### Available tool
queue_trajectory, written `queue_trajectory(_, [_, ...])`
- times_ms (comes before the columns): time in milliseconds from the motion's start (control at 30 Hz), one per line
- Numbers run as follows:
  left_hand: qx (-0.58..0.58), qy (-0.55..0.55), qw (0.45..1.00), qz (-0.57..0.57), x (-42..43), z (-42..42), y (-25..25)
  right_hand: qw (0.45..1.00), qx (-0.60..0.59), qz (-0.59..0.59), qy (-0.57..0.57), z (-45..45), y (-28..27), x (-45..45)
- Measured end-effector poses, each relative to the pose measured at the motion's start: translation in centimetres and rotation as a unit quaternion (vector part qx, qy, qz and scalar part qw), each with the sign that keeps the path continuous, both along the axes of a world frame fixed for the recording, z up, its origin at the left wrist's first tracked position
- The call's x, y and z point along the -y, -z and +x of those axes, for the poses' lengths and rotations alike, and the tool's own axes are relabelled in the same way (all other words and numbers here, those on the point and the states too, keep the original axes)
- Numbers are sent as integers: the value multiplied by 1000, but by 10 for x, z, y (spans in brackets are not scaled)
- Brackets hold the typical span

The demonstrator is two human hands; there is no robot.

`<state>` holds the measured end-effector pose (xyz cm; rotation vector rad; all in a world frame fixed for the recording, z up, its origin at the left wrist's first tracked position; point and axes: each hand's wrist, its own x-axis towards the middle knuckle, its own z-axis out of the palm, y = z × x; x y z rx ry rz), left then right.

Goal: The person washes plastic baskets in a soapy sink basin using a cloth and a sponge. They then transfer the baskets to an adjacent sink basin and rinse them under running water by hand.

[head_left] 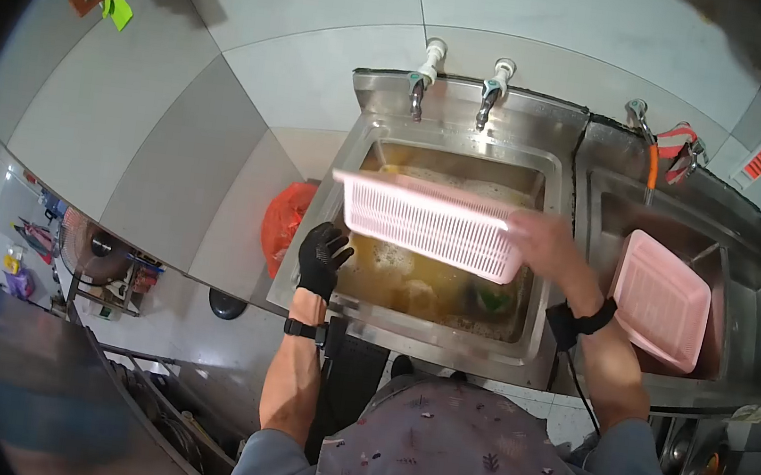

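A pink slotted plastic basket (430,225) is tilted on its side above the left sink (538,304), which holds cloudy yellowish water with foam. My bare right hand (546,245) grips the basket at its right end. My left hand (323,257), in a black glove, is by the sink's left rim, below the basket's left end and apart from it. Its fingers are loosely bent and separated, with nothing visible in them. Something greenish (492,299) shows in the water at the lower right; I cannot make out what it is.
A second pink basket (662,301) lies in the right sink (728,347), near a tap with an orange hose (652,166). Two taps (488,99) stand behind the left sink. A red plastic bag (287,226) is at its left, beside the tiled wall.
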<state>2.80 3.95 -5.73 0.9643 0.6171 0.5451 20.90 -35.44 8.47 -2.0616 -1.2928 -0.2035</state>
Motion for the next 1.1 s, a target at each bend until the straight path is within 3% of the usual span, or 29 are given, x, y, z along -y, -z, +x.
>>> queue_trajectory(133, [-52,32,998,4,15,4,-8,982,92,-144,-76,-15,74,-7])
queue_trajectory(233, [-83,32,995,37,27,7,-11,975,46,-211,-55,-22,106,-7])
queue_trajectory(300, [-67,70,995,34,29,5,-10,930,-14,-357,-88,-32,120,-7])
queue_trajectory(333, [-45,66,997,-6,28,8,-6,918,-78,-383,-68,-37,127,-10])
queue_trajectory(467, [-18,102,990,-92,16,7,7,860,-59,-500,-85,-32,143,-30])
queue_trajectory(500, [-13,97,991,-88,11,6,14,861,-58,-498,-85,-30,141,-29])
queue_trajectory(533, [-8,93,992,-82,5,7,20,910,-90,-394,-87,-25,138,-26])
queue_trajectory(567, [-7,93,992,-80,8,11,6,946,-122,-286,-88,-20,134,-25])
queue_trajectory(633, [93,131,982,-104,27,15,-42,963,-221,-149,-29,-12,94,-21])
queue_trajectory(667, [129,134,982,-16,32,12,-54,973,-175,-152,-18,-2,73,-19])
queue_trajectory(800, [88,114,985,100,22,15,-62,977,-195,-83,-24,21,30,-1])
queue_trajectory(867, [68,108,987,96,16,13,-55,875,-476,-36,79,19,-1,0])
queue_trajectory(967, [41,103,990,86,15,10,-48,922,-384,11,42,38,-2,0])
queue_trajectory(1100, [17,61,995,71,17,5,-44,924,-376,2,68,52,3,-13])
